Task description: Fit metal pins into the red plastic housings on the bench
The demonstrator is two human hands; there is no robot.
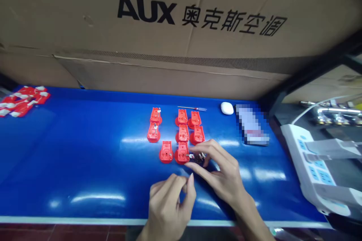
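Several small red plastic housings (182, 134) lie in rows on the blue table top (85, 158). My right hand (220, 173) rests beside the nearest housing (182, 153), its fingers curled over a small pile of dark and silvery metal parts (198, 157). My left hand (169, 203) hovers near the front edge, thumb and fingers pinched together on something too small to make out. A thin red-handled tool (192, 108) lies behind the housings.
A large cardboard box (181, 26) walls off the back. More red and white parts (22, 99) are piled at far left. A white earbud case (227, 108) and a blurred card (251, 124) lie right. A white power strip (311, 162) sits beyond the right edge.
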